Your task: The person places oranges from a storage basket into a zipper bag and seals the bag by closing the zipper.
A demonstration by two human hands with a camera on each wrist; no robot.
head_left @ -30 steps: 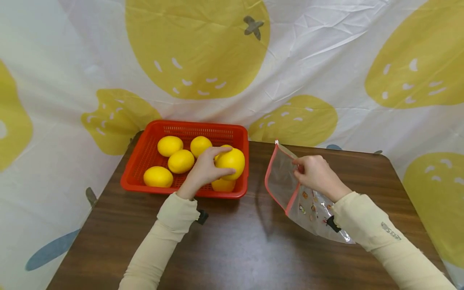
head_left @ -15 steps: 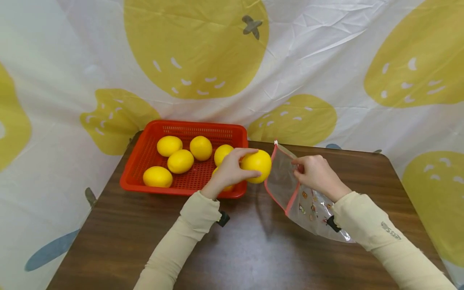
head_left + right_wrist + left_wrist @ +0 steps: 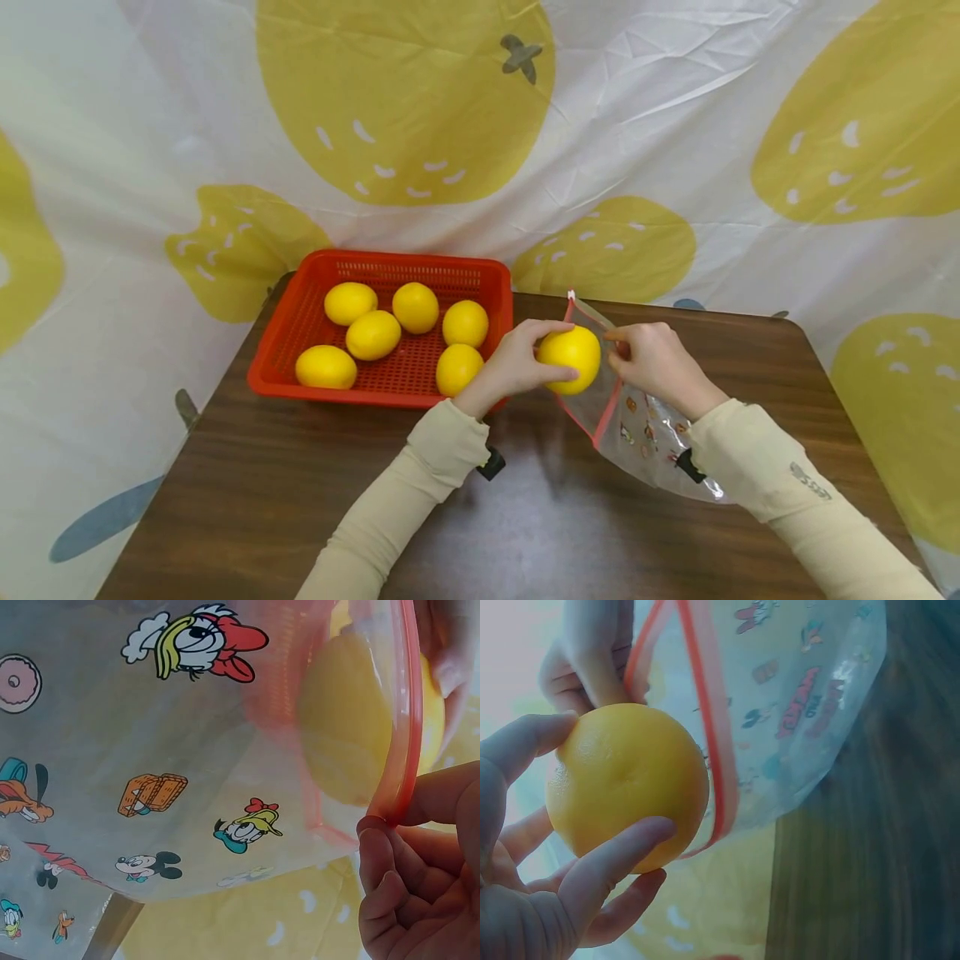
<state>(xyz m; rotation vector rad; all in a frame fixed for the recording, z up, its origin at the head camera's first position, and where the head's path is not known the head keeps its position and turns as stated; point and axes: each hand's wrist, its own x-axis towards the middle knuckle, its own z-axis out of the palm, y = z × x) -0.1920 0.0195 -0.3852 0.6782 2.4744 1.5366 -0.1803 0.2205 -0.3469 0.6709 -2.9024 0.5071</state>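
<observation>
Gripping a smooth round fruit point(image 3: 576, 357), left hand point(image 3: 517, 362) curved wide, right hand point(image 3: 660, 362) nearly closed, pinching a clear plastic bag point(image 3: 647, 454).

Cloth-screened spot, kind of room unclear
A tall fruit-print cloth point(image 3: 408, 108) hangs beyond the fingers point(image 3: 555, 374); a dark wood-grain worktop point(image 3: 262, 483) lies beneath them.

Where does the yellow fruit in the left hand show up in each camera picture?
Head: the yellow fruit is right of centre, just below mid-height, held in the left hand.
Left wrist: the yellow fruit is left of centre, around mid-height.
Right wrist: the yellow fruit is at upper right, mostly seen through the clear bag.
Shared landmark: the red trim, near the fruit in all three views.
</observation>
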